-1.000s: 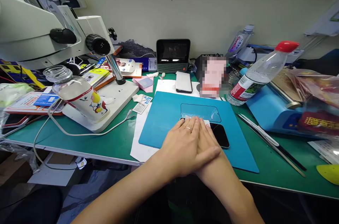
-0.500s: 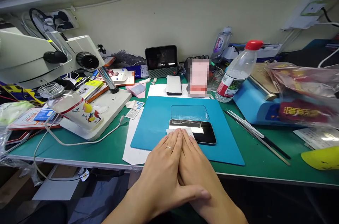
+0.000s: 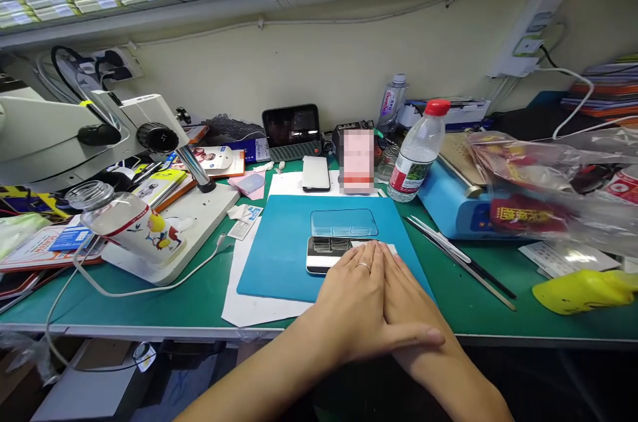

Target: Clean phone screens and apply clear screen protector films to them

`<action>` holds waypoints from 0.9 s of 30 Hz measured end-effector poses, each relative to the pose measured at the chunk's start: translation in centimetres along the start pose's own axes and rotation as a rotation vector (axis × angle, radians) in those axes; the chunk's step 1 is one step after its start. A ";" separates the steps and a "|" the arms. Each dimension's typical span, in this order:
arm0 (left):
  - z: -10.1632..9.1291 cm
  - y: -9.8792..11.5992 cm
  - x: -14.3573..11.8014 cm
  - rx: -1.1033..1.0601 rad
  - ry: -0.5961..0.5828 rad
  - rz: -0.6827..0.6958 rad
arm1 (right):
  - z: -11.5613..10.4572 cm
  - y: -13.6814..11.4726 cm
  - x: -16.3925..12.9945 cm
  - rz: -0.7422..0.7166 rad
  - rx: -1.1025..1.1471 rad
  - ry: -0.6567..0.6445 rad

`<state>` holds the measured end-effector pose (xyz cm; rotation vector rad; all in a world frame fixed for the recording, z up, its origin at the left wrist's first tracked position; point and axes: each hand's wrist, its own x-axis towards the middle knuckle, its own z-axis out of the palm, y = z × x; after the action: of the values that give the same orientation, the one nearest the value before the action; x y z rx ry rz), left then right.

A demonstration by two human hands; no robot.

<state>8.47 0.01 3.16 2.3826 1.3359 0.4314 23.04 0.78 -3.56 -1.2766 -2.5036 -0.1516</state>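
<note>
My left hand [image 3: 355, 306] and my right hand [image 3: 409, 302] lie side by side over the right part of a smartphone [image 3: 319, 264], overlapping, with the left thumb crossing my right hand. Their straight fingers are pressed together and hold a small white wipe [image 3: 357, 245] down against the dark screen. Most of the wipe is hidden under the fingertips. Just beyond the phone, a clear glass screen protector [image 3: 343, 222] with a dark border lies on the blue mat [image 3: 276, 229].
A microscope [image 3: 199, 173] and a jar [image 3: 144, 222] stand left. Further back are a white power bank-like block [image 3: 316, 173] and a dark display [image 3: 292, 126]. To the right are a red-capped bottle [image 3: 416, 156], tweezers [image 3: 463, 262], a blue machine [image 3: 448, 209] and a yellow bottle [image 3: 581, 290].
Both hands have slid rightward along the phone with the wipe, uncovering its left part. The camera view has also shifted, showing more of the shelf above.
</note>
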 end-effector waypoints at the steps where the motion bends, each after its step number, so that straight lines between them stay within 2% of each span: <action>1: -0.3 -0.4 0.2 0.004 0.000 0.012 | -0.3 -0.1 0.5 -0.004 0.004 -0.010; 7: -1.9 -3.2 -1.2 0.036 0.018 0.008 | -1.3 -3.0 3.2 -0.010 0.000 -0.095; 13: -3.8 -6.7 -4.0 0.020 0.000 -0.065 | -0.6 -6.7 6.4 -0.077 0.030 -0.139; 16: -4.3 -7.7 -5.2 -0.001 -0.003 -0.104 | -0.3 -8.0 7.3 -0.086 0.045 -0.155; 22: -3.1 -6.7 -7.6 -0.024 0.012 -0.163 | 0.0 -9.4 6.2 -0.095 0.030 -0.152; 27: -0.3 -4.7 -8.9 -0.021 0.010 -0.200 | 0.8 -8.9 3.3 -0.167 -0.040 0.000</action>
<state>0.32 -5.33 0.54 2.2042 1.5477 0.3980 13.91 -1.73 -2.74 -1.0813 -2.6178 -0.2415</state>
